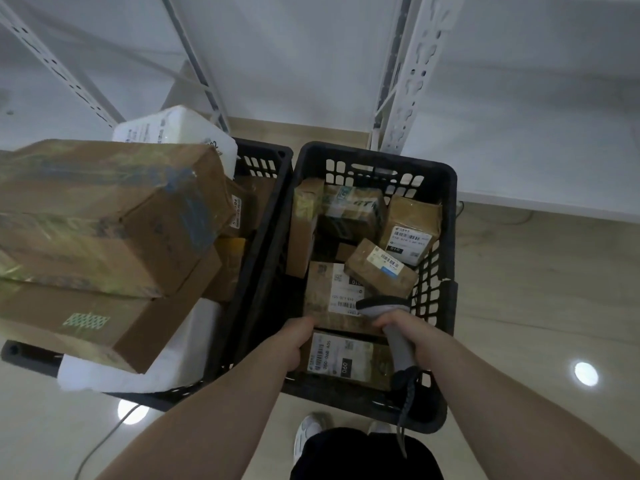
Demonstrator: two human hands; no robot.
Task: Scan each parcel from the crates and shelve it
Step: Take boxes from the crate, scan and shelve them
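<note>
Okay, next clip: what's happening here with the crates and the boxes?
A person stands over two black crates of labelled parcels on the floor by white shelving. The right hand grips a grey barcode scanner, its head over the parcels in the right crate. The left hand reaches into that crate and takes hold of a cardboard parcel lying label up. The left crate is piled high with larger boxes.

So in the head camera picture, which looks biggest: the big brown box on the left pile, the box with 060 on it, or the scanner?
1. Big brown box: looks largest by far, though it is also nearest the camera.
2. Box marked 060.
3. Scanner, gripped by the right hand.

The last two look fairly close; the 060 box is partly hidden.
</note>
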